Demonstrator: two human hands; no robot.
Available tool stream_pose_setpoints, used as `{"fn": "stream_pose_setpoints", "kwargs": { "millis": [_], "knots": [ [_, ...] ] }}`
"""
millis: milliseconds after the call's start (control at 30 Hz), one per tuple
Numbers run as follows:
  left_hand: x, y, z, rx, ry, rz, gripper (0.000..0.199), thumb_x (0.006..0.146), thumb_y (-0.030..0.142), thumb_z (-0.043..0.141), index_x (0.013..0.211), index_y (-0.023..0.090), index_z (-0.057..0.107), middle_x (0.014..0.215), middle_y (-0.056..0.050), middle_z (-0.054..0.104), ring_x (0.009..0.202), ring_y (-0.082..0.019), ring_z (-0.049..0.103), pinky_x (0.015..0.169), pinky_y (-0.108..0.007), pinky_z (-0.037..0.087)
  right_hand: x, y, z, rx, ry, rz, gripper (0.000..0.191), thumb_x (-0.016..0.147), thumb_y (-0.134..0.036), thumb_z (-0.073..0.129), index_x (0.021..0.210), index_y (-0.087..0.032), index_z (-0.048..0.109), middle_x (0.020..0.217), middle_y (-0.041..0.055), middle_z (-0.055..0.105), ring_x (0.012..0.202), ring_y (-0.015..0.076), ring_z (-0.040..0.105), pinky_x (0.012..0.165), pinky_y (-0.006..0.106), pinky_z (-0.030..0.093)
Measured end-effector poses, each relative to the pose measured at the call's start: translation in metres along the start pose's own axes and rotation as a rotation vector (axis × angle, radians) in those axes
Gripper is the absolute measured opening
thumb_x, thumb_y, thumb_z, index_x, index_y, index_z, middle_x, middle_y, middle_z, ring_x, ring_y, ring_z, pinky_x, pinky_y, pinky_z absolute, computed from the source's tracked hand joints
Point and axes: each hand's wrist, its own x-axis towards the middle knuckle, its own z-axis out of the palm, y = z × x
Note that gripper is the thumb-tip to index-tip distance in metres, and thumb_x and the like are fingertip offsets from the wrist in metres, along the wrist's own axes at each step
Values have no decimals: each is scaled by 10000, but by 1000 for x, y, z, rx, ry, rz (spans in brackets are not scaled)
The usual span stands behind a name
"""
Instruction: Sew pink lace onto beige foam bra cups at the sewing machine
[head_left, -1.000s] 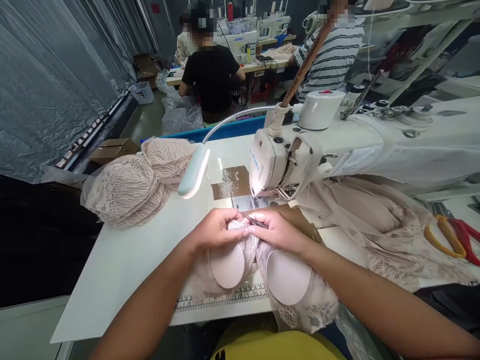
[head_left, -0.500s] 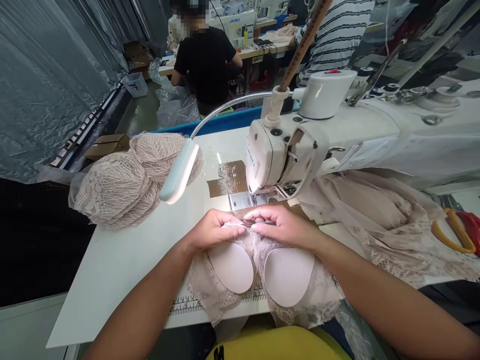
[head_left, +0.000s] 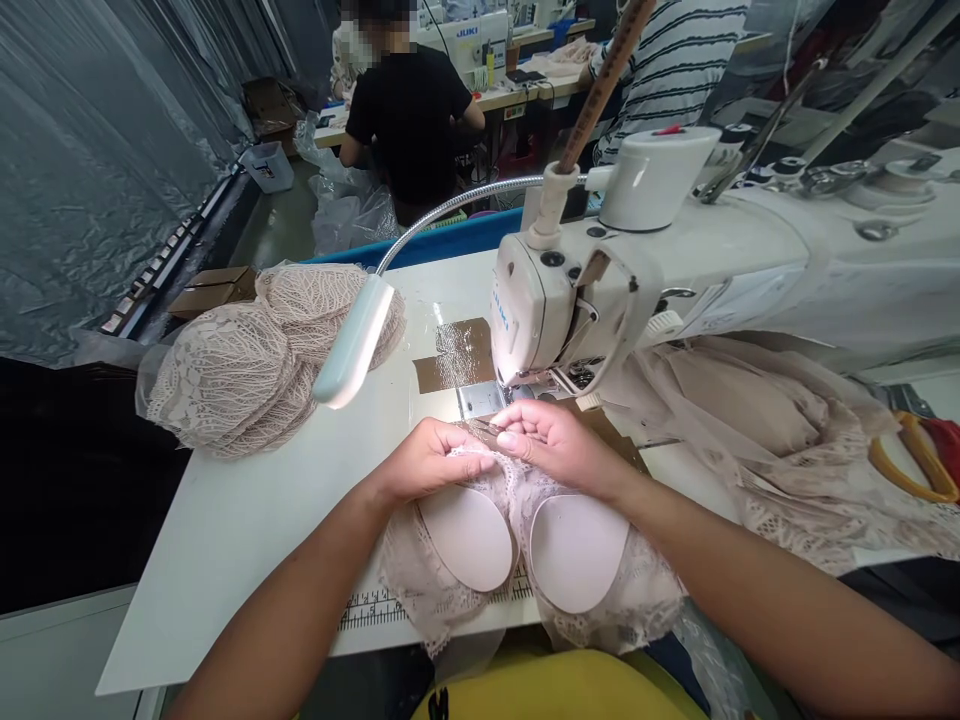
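A pale pink lace bra (head_left: pixel 578 552) with two smooth molded cups lies across the table's front edge. My left hand (head_left: pixel 429 462) is closed, its thumb and fingers pinching the lace edge at the bra's top centre. Close beside it, my right hand (head_left: pixel 556 445) is closed around small metal thread snips (head_left: pixel 489 427), whose pointed tips stick out to the left above the lace. Most of the snips is hidden in my fingers. Just beyond both hands are the needle area and metal plate (head_left: pixel 480 400) of a white sewing machine (head_left: pixel 525 310).
Bundled lace pieces (head_left: pixel 225 375) lie at the left, beside a lamp (head_left: pixel 354 340) on a bent metal neck. Beige fabric (head_left: pixel 757 400) and orange-handled scissors (head_left: pixel 911 460) are at the right. A printed ruler (head_left: pixel 375 608) runs along the front edge. A co-worker in black (head_left: pixel 409 125) sits beyond.
My right hand has lifted slightly away from my left, and the snips now tilt with their tips up and forward. My left hand keeps its pinch on the lace.
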Motion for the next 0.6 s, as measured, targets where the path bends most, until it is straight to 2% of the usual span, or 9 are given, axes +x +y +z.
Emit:
{"fn": "stream_pose_setpoints", "kwargs": {
  "millis": [67, 100, 167, 233, 300, 367, 433, 533, 600],
  "knots": [
    [-1, 2, -2, 15, -26, 7, 353, 749, 442, 668, 736, 90, 683, 598, -14, 531, 567, -108, 454, 536, -243, 366, 1, 0, 2, 47, -57, 40, 303, 769, -308, 642, 1040, -182, 591, 793, 4, 617, 698, 136, 589, 622, 270, 487],
    [-3, 4, -5, 30, -55, -4, 343, 764, 436, 653, 771, 94, 682, 617, -12, 538, 575, -106, 462, 537, -234, 372, 2, 0, 2, 24, -88, 40, 296, 762, -306, 651, 1027, -183, 599, 786, 1, 614, 704, 138, 585, 629, 272, 483],
    [-10, 10, -15, 82, -132, -53, 304, 758, 397, 668, 861, 111, 671, 702, -19, 580, 633, -118, 506, 564, -222, 400, 2, 0, 1, -82, -91, 23, 146, 788, -307, 620, 859, -179, 626, 735, -3, 598, 689, 140, 561, 627, 274, 456],
    [-18, 17, -29, 140, -209, -117, 303, 718, 344, 710, 922, 127, 654, 810, -36, 621, 723, -147, 553, 611, -225, 433, 2, -1, -2, -187, -45, 28, 188, 824, -307, 565, 688, -178, 579, 666, -11, 557, 636, 128, 513, 588, 264, 408],
    [-26, 22, -44, 165, -231, -161, 283, 706, 315, 717, 910, 130, 648, 840, -44, 636, 754, -162, 574, 632, -229, 445, 1, -1, -5, -216, -93, 63, 239, 830, -316, 547, 632, -185, 528, 602, -33, 491, 561, 108, 443, 527, 250, 348],
    [-32, 25, -53, 163, -174, -174, 233, 724, 310, 697, 866, 132, 647, 796, -33, 632, 721, -151, 574, 621, -223, 440, 1, -1, -6, -168, -239, 81, 266, 838, -353, 539, 631, -187, 519, 588, -40, 464, 535, 99, 409, 503, 245, 322],
    [-34, 27, -54, 166, -82, -163, 198, 739, 305, 684, 837, 138, 643, 754, -17, 613, 686, -134, 560, 607, -213, 428, 1, 0, -3, -72, -295, 73, 286, 872, -396, 489, 692, -185, 561, 638, -23, 508, 569, 106, 447, 527, 247, 352],
    [-33, 29, -45, 183, -20, -115, 186, 750, 303, 677, 842, 144, 646, 761, -13, 605, 686, -125, 549, 612, -210, 423, 3, -1, 6, 9, -163, 63, 280, 870, -421, 494, 926, -182, 627, 784, 13, 593, 683, 133, 527, 613, 263, 415],
    [-31, 29, -36, 196, -10, -79, 196, 754, 309, 675, 865, 149, 653, 798, -20, 617, 713, -131, 554, 630, -214, 427, 3, -1, 11, -3, -127, 56, 277, 830, -405, 565, 976, -179, 630, 810, 16, 606, 705, 143, 537, 631, 274, 428]
  ]
}}
